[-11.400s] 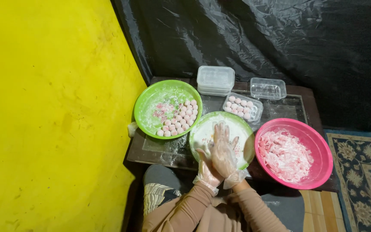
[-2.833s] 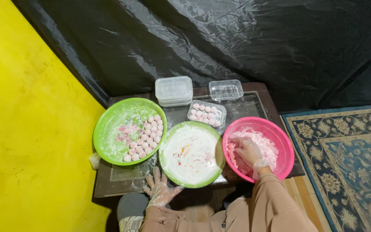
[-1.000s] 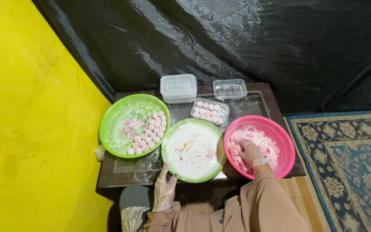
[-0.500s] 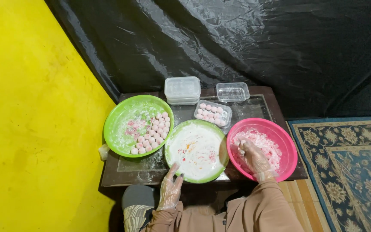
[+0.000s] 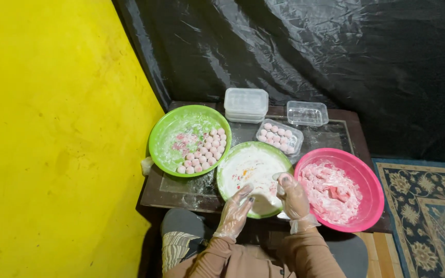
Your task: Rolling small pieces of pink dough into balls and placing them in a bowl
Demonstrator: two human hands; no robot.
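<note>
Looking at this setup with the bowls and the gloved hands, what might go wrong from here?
The pink bowl sits at the table's near right corner and seems to overhang it, so a nudge from the right hand might tip it off. Both hands, the left hand too, wear thin loose plastic gloves dusted with flour, so sticky dough may cling or a glove could slip. The middle green bowl also lies at the front edge, easy to knock.

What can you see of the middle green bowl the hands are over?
The middle green bowl is round, plastic-looking, coated inside with white flour and a few reddish specks. It sits upright on the dark table, between the green bowl of pink balls and the pink basin. Gloved left hand and right hand overlap its near rim.
</note>
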